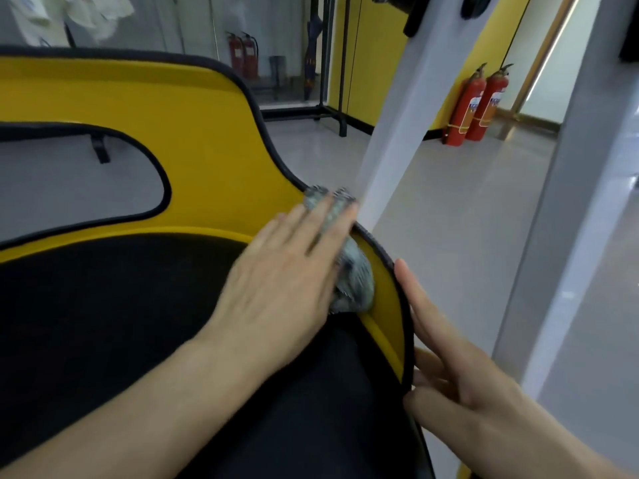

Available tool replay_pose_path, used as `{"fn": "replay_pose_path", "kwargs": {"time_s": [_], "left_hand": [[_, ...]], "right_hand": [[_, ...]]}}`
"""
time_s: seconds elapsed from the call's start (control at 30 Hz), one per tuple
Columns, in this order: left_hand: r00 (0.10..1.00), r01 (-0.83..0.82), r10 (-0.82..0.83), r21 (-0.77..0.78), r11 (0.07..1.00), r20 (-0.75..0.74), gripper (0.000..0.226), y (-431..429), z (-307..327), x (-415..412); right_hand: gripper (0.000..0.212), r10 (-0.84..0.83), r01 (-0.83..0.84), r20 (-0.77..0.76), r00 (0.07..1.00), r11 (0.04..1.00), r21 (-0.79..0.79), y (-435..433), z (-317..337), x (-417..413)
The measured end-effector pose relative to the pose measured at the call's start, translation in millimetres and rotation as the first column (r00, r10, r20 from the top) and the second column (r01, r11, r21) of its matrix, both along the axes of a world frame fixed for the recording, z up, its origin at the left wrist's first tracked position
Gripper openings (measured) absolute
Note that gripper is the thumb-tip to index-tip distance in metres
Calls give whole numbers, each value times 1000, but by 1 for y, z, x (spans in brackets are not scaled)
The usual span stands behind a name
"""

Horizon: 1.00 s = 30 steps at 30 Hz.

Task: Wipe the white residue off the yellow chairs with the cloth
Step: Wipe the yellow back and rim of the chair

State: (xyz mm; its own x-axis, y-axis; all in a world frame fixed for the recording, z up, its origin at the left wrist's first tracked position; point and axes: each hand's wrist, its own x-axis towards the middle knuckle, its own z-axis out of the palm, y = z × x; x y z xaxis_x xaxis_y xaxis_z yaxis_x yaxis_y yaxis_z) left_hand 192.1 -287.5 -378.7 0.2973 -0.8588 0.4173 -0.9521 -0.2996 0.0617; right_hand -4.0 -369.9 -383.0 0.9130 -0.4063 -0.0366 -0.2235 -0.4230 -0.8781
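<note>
Cloth [356, 281], grey and bunched, sits against the inner yellow wall on the right side of the yellow chair [193, 133], just above the black seat cushion [103, 323]. Our left hand [276, 271] lies over it with the fingers straight and slightly spread, pressing the cloth flat to the chair; part of the cloth shows past the fingertips and below the palm, and it is blurred. Our right hand [460, 385] is on the outside of the same side, fingers straight and close together, laid along the black edge trim [404, 305] and touching it; it holds nothing. We cannot tell exactly where its thumb lies at the lower edge of the trim. The chair back curves up to the left, with an opening cut in it. Beyond the chair a white post [397, 133] slants across the grey floor [466, 219], and two red fire extinguishers [477, 105] stand against a yellow wall.
</note>
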Motion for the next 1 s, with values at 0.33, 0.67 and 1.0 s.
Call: {"fn": "replay_pose_path", "kwargs": {"time_s": [0.33, 0.67, 1.0], "left_hand": [[921, 369, -381, -128, 921, -83, 63, -16, 7, -19], [901, 435, -435, 12, 901, 4, 63, -12, 21, -7], [975, 213, -209, -51, 976, 71, 50, -23, 39, 27]], "right_hand": [[101, -139, 117, -65, 988, 957, -265, 19, 3, 2], [90, -173, 181, 82, 981, 979, -90, 14, -16, 2], [92, -215, 216, 19, 976, 973, -87, 17, -7, 2]]}}
